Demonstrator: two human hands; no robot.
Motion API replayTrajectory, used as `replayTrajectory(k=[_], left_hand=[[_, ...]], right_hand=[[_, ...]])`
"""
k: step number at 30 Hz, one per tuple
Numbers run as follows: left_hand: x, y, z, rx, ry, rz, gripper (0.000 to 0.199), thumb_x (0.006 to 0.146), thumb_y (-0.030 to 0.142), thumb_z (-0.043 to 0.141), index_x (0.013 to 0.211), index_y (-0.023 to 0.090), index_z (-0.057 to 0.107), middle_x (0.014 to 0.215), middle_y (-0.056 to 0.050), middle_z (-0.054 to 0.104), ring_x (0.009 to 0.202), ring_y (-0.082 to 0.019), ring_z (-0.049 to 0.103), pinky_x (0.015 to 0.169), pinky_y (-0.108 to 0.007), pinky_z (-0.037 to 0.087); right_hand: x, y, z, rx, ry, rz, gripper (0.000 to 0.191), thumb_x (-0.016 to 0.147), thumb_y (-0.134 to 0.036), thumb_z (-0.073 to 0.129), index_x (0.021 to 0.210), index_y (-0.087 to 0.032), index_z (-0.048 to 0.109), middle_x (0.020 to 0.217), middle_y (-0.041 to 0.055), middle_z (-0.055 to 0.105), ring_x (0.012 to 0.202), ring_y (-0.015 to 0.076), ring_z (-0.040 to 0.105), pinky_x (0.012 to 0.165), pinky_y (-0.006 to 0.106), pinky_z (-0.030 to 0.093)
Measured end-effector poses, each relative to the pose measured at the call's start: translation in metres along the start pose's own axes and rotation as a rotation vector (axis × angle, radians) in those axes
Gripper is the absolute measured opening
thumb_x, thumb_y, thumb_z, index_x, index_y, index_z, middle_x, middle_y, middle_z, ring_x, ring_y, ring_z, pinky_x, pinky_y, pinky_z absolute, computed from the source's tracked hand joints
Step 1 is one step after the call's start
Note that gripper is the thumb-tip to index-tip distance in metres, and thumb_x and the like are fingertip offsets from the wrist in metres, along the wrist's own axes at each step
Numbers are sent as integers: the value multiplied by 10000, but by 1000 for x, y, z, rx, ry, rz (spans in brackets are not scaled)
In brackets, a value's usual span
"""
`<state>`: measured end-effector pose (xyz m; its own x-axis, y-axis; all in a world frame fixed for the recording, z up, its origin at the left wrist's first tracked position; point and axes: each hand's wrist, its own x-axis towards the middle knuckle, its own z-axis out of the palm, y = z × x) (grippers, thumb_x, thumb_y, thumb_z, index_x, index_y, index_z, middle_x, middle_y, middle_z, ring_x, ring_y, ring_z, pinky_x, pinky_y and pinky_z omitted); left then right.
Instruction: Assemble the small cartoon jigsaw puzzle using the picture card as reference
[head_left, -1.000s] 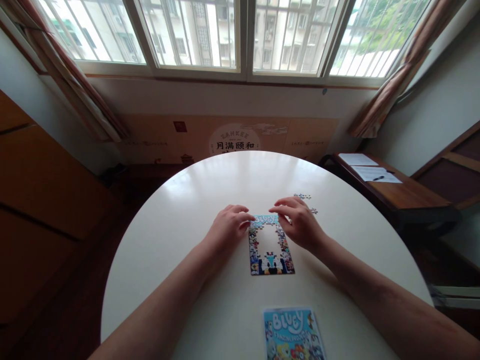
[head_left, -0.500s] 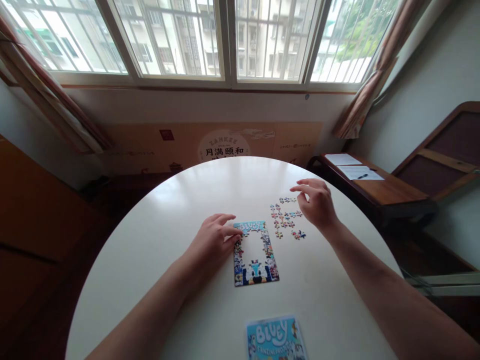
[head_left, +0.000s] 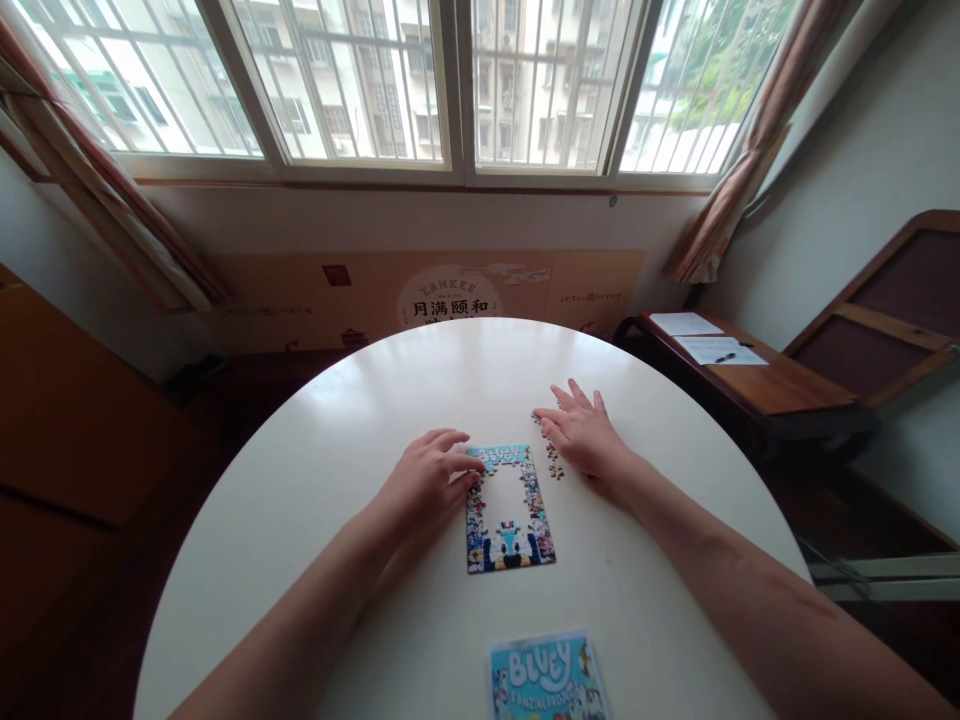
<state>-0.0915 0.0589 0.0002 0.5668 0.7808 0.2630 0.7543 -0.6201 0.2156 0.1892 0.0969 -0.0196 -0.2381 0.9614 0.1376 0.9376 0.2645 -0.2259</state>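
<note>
A partly assembled jigsaw puzzle (head_left: 541, 545) lies on the white round table, its border and lower part filled and its middle showing bare white. My left hand (head_left: 435, 470) rests at the puzzle's upper left edge, fingers apart, fingertips touching the border. My right hand (head_left: 585, 435) is over the loose puzzle pieces (head_left: 555, 462) to the right of the puzzle, fingers spread, one fingertip at a piece on the group's left side. It hides most of the pieces. Near me lies a blue Bluey picture sheet (head_left: 547, 675), cut off by the frame's bottom.
The white round table (head_left: 300, 560) stands before a barred window (head_left: 360, 80). At the right is a wooden side table (head_left: 787, 385) with papers (head_left: 720, 350) and a pen on it. A printed panel (head_left: 517, 285) stands behind the table.
My right hand has moved left and nearer to me, from the right side of the loose pieces to over them, and its fingers have spread. My left hand has stayed in place.
</note>
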Motion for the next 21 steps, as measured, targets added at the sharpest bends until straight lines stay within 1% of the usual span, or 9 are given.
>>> replayTrajectory(k=[2,5,8,12,15,17,19,21], left_hand=[[0,0,1,-6,6,-4,184,911,267,662,1000,335,808,1267,-67,685,1196,-294,600,1016,-520,512],[-1,0,2,-15,15,1,184,903,254,669,996,325,811,1268,-81,682,1186,-302,607,1002,-524,523],[-2,1,2,-32,29,12,185,904,253,671,1010,324,805,1287,-76,671,1196,-303,603,1001,-528,527],[-3,2,0,-47,60,31,232,944,254,628,1124,289,771,1314,-98,655,1208,-305,594,994,-536,530],[-3,2,0,-49,83,60,245,957,261,610,1154,281,755,1321,-104,648,1213,-307,586,992,-545,528],[-2,1,1,-46,65,73,251,951,256,618,1157,298,754,1336,-101,639,1227,-315,575,997,-559,522],[-2,-1,4,-37,40,79,261,941,246,624,1157,312,756,1346,-100,634,1238,-321,569,1006,-567,515],[-1,-3,7,-24,25,82,271,934,243,624,1155,323,759,1351,-98,632,1242,-323,569,1011,-564,513]], right_hand=[[1,-1,-1,24,36,-28,444,1044,-427,355,1397,-333,607,1635,87,351,1550,369,135,1177,717,75],[2,1,-6,50,190,-27,449,1047,-397,346,1417,-314,587,1615,92,386,1539,370,180,1171,724,110],[1,11,-13,67,354,33,420,1032,-346,365,1300,-261,678,1559,99,467,1523,359,237,1177,705,148],[-2,33,-22,70,457,126,359,992,-307,434,1152,-229,745,1472,120,556,1485,379,311,1149,716,208],[-4,46,-29,45,485,163,306,932,-238,503,1091,-234,765,1451,124,569,1469,391,334,1129,716,240],[-5,52,-35,21,488,167,289,889,-192,538,1036,-243,781,1434,111,583,1450,385,362,1130,696,256],[-6,56,-43,12,447,149,271,860,-167,562,978,-247,793,1341,95,649,1360,350,476,1125,619,326],[-7,59,-49,20,329,114,253,861,-174,574,959,-241,798,1188,82,721,1194,296,601,1076,506,421]])
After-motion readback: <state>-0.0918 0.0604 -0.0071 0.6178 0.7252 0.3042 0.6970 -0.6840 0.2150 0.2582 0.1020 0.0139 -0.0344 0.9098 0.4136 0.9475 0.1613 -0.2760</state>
